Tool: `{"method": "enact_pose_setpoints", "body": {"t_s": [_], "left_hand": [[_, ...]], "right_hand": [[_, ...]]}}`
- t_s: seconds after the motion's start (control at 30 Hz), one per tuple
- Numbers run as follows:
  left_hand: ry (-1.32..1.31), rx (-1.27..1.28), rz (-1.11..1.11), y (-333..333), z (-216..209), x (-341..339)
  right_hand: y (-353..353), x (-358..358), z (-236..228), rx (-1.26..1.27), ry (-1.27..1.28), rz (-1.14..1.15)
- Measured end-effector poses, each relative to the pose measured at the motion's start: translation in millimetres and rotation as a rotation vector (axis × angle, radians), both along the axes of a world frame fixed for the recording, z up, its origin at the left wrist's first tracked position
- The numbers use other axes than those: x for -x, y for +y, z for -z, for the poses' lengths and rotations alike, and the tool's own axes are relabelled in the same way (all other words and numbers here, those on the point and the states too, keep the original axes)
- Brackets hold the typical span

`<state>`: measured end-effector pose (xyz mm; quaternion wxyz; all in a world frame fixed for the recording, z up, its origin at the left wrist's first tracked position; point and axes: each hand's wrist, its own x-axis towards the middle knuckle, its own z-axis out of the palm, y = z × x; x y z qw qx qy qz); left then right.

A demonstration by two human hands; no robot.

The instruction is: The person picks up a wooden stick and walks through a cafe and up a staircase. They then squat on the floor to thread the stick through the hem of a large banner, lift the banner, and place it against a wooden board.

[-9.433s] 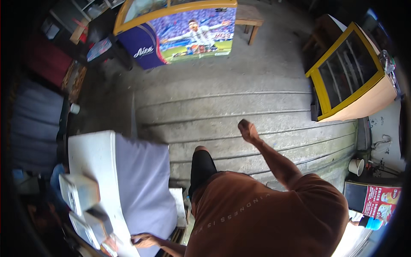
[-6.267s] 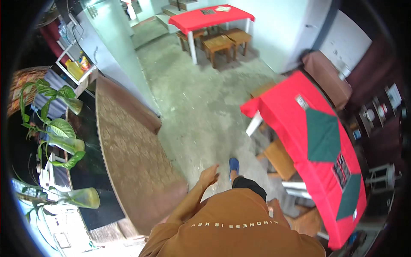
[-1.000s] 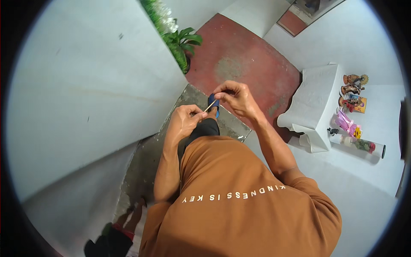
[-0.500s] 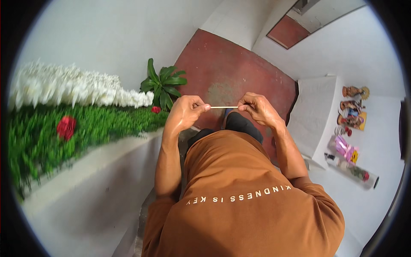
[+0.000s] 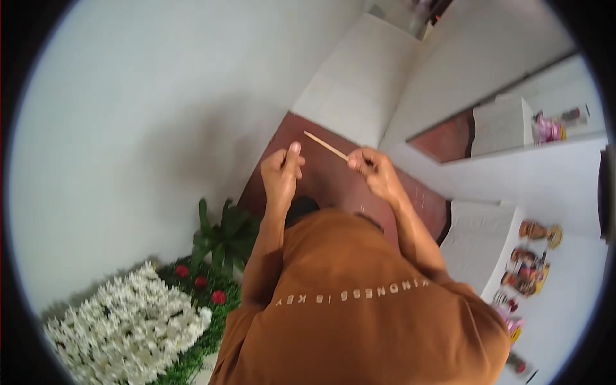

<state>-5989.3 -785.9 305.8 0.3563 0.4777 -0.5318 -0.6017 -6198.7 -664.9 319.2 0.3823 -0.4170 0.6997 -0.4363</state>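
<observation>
A thin, pale wooden stick is pinched at its near right end between the thumb and fingers of my right hand. It slants up and to the left, its other end free in the air. My left hand is apart from the stick, a short way left of it, with the thumb up and the fingers curled in. Nothing shows in that hand. Both hands are held out above the red floor, in front of my brown shirt.
White flowers and red flowers on green matting are at the lower left, by a leafy plant. A white cabinet stands at the right, with figurines beyond it. A mirror hangs on the right wall.
The stick was level between both hands; my left hand has let go and closed beside it. The stick now tilts up leftward in my right hand. The view has shifted toward the wall.
</observation>
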Motion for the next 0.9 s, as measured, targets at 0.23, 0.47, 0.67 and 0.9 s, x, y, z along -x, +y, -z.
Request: {"method": "enact_pose_setpoints", "body": {"t_s": [0.23, 0.47, 0.67, 0.9], "left_hand": [[0.223, -0.069, 0.158, -184, 8, 175], [0.113, -0.011, 0.552, -376, 23, 386], [0.056, 0.051, 0.658, -486, 31, 542], [0.024, 0.092, 0.481, -644, 100, 725]], "right_hand": [[-162, 143, 30, -0.052, -0.091, 0.043], [-295, 298, 46, -0.036, -0.207, 0.219], [-402, 447, 40, -0.170, -0.227, 0.198], [-569, 666, 117, 0.001, -0.267, 0.056]]}}
